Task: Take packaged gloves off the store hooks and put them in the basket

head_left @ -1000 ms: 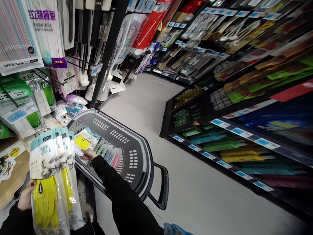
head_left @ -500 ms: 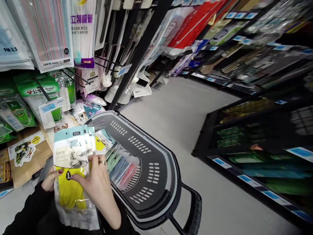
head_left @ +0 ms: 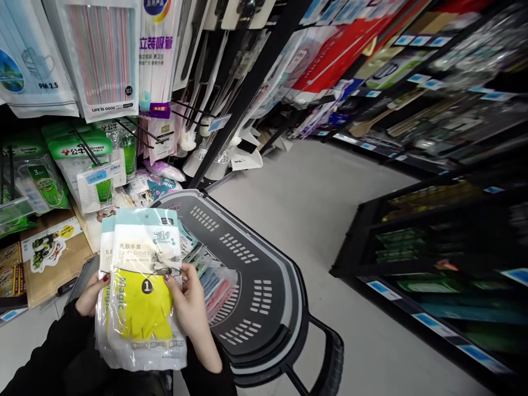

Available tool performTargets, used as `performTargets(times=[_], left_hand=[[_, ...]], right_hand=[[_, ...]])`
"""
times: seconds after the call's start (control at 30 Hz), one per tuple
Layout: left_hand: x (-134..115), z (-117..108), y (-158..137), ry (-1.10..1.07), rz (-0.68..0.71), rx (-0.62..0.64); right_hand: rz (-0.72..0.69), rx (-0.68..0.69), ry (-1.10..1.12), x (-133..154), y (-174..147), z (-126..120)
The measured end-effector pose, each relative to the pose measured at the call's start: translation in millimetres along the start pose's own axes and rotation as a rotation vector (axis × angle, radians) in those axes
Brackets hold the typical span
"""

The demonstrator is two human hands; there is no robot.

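Observation:
Several packs of yellow latex gloves (head_left: 148,308) are stacked in front of me, the front one shifted right so that the edge of a pack behind (head_left: 106,247) shows. My left hand (head_left: 91,294) grips the left edge of the stack, thumb on the front and other fingers hidden behind. My right hand (head_left: 190,300) pinches the right edge of the front pack, its thumb beside the black "1" mark. Just beyond the packs is a dark grey shopping basket (head_left: 243,269) with flat plastic-wrapped packages (head_left: 216,289) inside.
Packs of straws (head_left: 105,60) and masks (head_left: 37,66) hang at upper left, above green-and-white packs (head_left: 84,159) on hooks. A basket handle (head_left: 330,357) sticks out at lower right. Grey floor (head_left: 305,181) runs between the racks, with a dark shelf (head_left: 412,258) on the right.
The front glove pack has slid right and now lies squarer to me, baring the pack behind at the left. My right hand has moved right with it. The view has shifted slightly.

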State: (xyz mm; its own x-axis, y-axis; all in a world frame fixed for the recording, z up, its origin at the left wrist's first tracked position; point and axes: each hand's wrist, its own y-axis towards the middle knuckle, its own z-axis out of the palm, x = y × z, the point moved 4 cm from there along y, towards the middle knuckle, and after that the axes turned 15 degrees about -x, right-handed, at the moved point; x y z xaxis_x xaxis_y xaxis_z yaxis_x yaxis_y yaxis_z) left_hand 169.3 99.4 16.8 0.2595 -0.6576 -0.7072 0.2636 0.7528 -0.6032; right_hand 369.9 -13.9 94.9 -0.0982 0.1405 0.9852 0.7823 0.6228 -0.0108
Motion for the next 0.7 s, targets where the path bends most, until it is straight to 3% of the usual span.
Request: performTargets(times=[0.2,0.37,0.57,0.7], left_hand=[[-9,7,-10,-0.041,-0.036,-0.077],[-14,2,-12,-0.09,-0.102,-0.201],[-11,-15,-3,-0.064,-0.206,-0.321],[-8,-24,2,0.016,-0.239,-0.303]], right_hand=[[0.156,-0.26,0.407,0,18,-40],[0.204,-0.274,0.753,10,34,-72],[0.259,-0.163,1.124,-2,30,-63],[0.335,-0.251,1.068,0,33,-57]])
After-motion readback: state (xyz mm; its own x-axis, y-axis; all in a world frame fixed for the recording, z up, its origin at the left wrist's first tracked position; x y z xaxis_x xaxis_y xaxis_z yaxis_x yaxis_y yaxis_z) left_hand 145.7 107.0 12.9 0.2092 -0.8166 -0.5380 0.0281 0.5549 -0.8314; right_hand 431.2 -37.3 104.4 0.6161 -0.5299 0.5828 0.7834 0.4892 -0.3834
